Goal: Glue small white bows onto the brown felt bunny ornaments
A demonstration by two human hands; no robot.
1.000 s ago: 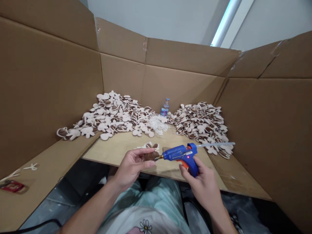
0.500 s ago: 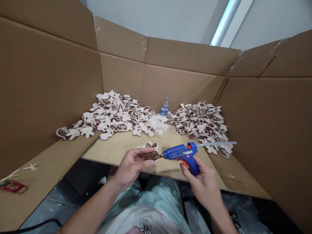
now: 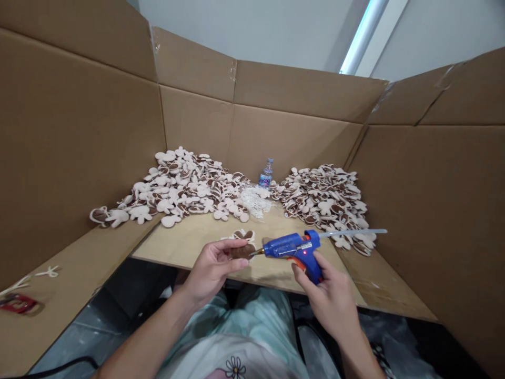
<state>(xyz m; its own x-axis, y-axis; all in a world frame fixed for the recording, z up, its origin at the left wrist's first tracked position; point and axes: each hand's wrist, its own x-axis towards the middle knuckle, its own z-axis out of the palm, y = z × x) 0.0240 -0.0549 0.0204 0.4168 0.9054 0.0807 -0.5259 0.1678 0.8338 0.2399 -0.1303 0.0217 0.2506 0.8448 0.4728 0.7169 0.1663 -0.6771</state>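
My left hand pinches a small brown oval piece over the near edge of the wooden board. My right hand grips the handle of a blue glue gun, whose metal nozzle touches the right end of the brown piece. A clear glue stick pokes out of the gun's back, pointing right. A cream and brown cut-out lies on the board just behind my left fingers.
Two big heaps of cream and brown cut-outs lie at the back, one left, one right. Between them stand a water bottle and a white lacy pile. Cardboard walls enclose everything. A red tool lies far left.
Almost nothing differs; both hands keep their hold, and the gun with its glue stick has drifted very slightly to the right.
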